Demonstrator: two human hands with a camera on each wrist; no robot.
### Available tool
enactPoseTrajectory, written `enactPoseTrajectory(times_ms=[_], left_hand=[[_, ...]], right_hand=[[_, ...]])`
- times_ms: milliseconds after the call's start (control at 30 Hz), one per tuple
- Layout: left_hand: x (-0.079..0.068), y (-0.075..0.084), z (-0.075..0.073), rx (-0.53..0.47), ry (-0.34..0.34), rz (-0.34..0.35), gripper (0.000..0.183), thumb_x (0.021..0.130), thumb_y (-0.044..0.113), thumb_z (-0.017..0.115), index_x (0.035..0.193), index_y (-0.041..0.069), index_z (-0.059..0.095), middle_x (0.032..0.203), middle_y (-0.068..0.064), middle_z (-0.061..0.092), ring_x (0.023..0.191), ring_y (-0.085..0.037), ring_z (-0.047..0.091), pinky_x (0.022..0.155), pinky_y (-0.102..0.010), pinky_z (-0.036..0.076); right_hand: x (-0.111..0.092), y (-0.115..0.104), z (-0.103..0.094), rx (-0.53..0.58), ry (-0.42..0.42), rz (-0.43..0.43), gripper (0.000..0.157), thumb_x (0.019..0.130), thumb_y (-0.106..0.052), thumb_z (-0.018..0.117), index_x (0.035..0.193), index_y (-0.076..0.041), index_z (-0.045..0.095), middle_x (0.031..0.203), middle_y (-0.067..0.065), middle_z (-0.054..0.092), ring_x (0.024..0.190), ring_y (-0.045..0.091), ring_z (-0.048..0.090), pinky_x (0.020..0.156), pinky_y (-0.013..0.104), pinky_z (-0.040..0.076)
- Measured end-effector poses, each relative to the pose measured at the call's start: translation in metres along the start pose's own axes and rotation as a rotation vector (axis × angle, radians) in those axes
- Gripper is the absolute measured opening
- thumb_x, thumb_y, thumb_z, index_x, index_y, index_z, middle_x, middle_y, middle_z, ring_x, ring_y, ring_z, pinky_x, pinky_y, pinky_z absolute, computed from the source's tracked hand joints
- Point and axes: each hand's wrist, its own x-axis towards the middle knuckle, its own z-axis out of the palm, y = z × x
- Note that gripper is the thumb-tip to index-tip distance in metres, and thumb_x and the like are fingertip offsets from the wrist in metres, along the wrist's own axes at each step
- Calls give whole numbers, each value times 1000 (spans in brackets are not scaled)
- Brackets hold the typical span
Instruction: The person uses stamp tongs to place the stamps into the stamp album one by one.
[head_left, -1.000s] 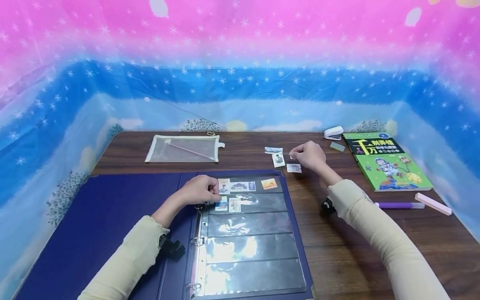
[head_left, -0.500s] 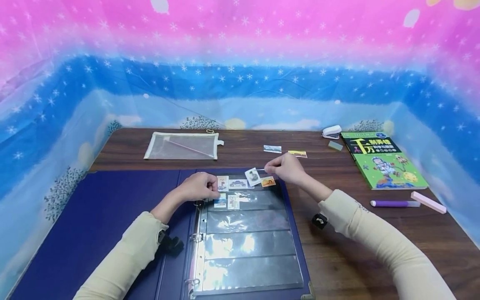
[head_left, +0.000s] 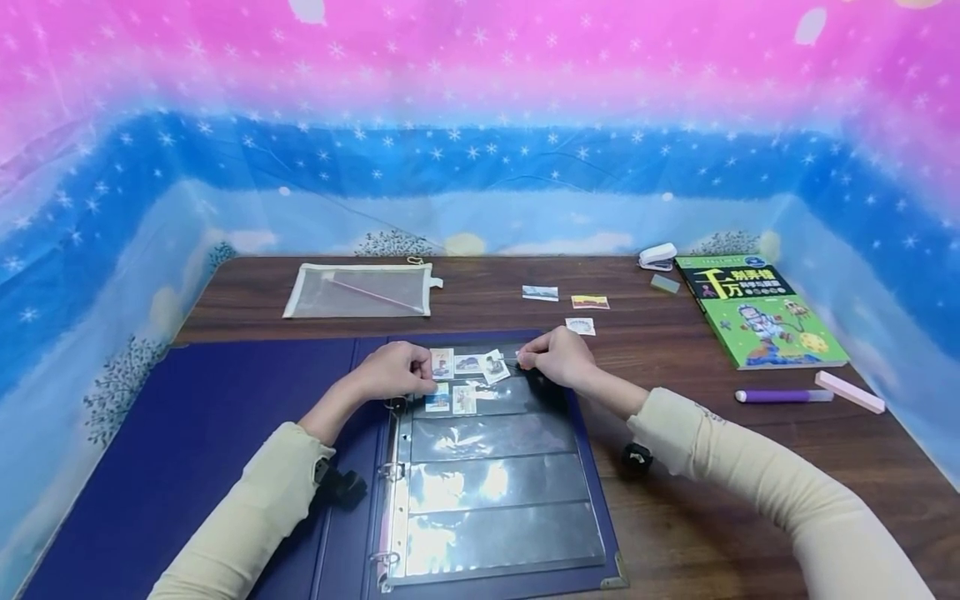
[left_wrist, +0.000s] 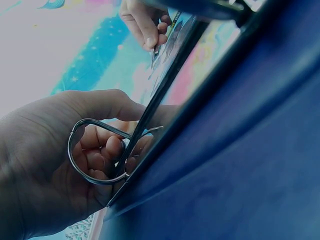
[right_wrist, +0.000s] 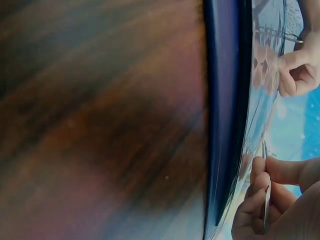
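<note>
My right hand point(head_left: 558, 357) pinches slim metal tweezers point(right_wrist: 266, 200) over the top row of a stamp album page point(head_left: 495, 479). At their tip is a tilted stamp with a dark portrait point(head_left: 495, 367), overlapping a purple-toned stamp point(head_left: 468, 365) in the head view. My left hand point(head_left: 393, 371) is at the page's upper left, thumb and forefinger together at the clear pocket, beside a metal binder ring point(left_wrist: 75, 145). Near those fingertips sit a figure stamp point(head_left: 442, 363) and a blue stamp point(head_left: 437, 398), with a pale stamp point(head_left: 465, 400) alongside. The orange stamp is hidden.
Behind the navy album cover point(head_left: 255, 400) lie a grey stamp point(head_left: 540, 293), a yellow stamp point(head_left: 590, 302) and a white stamp point(head_left: 581, 326). A mesh pouch point(head_left: 360, 292) lies back left. Rightward are a stapler point(head_left: 657, 257), eraser point(head_left: 665, 284), green book point(head_left: 768, 321) and purple marker point(head_left: 783, 397).
My right hand has brought the portrait stamp from the loose stamps on the table, leftward and nearer, over the page's top row. My left hand has stayed at the page.
</note>
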Motion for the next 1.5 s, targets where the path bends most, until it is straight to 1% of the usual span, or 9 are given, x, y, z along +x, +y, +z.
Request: enactPoseTrajectory(times_ms=[167, 300, 400, 667, 767, 933, 1100, 1300, 1500], left_hand=[[-1, -1, -1, -8, 4, -2, 11, 78, 19, 67, 70, 14, 61, 57, 7, 47, 51, -10, 40, 59, -25, 37], [-2, 0, -2, -9, 3, 0, 11, 78, 19, 67, 71, 14, 61, 57, 7, 47, 51, -10, 40, 59, -25, 36], [-1, 0, -1, -5, 3, 3, 11, 78, 20, 67, 70, 15, 61, 57, 7, 47, 51, -9, 39, 59, -25, 36], [-1, 0, -2, 2, -4, -13, 12, 78, 20, 67, 71, 14, 60, 58, 7, 46, 52, -10, 39, 60, -25, 36], [0, 0, -3, 9, 0, -13, 12, 78, 20, 67, 71, 14, 60, 58, 7, 46, 52, -10, 39, 60, -25, 36], [1, 0, -2, 8, -5, -10, 12, 78, 20, 67, 71, 14, 60, 57, 7, 45, 52, -10, 39, 60, -25, 36], [1, 1, -1, -1, -7, -3, 12, 78, 20, 67, 70, 14, 60, 57, 7, 46, 51, -10, 39, 60, -25, 36], [1, 0, 0, -4, -10, 4, 12, 79, 20, 67, 71, 14, 60, 58, 7, 47, 52, -10, 39, 60, -25, 37], [1, -1, 0, -7, -6, 2, 12, 78, 20, 68, 71, 14, 60, 57, 7, 46, 51, -9, 39, 59, -25, 36]], right_hand=[[3, -2, 1, 4, 18, -13, 13, 84, -28, 67, 86, -21, 77, 83, -2, 75, 82, 11, 65, 78, 28, 47], [6, -3, 2, 9, 9, -17, 14, 85, -28, 66, 90, -20, 76, 78, -2, 75, 69, 10, 64, 64, 24, 45], [4, -3, 3, -15, 6, -23, 15, 86, -29, 65, 92, -20, 76, 80, -1, 74, 62, 8, 61, 60, 23, 43], [-12, -1, 3, -122, 38, -62, 14, 85, -31, 66, 91, -25, 76, 93, -5, 74, 71, 8, 60, 55, 24, 40], [-14, -1, 1, -130, 31, -76, 12, 85, -31, 66, 88, -25, 76, 90, -4, 73, 68, 8, 58, 52, 24, 37], [-9, 3, -4, -140, -59, -182, 13, 86, -27, 65, 88, -21, 77, 91, -2, 74, 58, 6, 50, 53, 22, 37], [3, 7, -12, -133, -200, -315, 14, 85, -21, 65, 91, -13, 76, 97, 5, 74, 64, 4, 60, 63, 20, 46], [12, 8, -18, -127, -291, -364, 13, 82, -19, 69, 90, -12, 76, 94, 5, 74, 78, 5, 66, 72, 21, 48], [18, 9, -22, -124, -342, -405, 10, 82, -15, 69, 86, -11, 77, 86, 5, 74, 77, 3, 64, 74, 21, 48]])
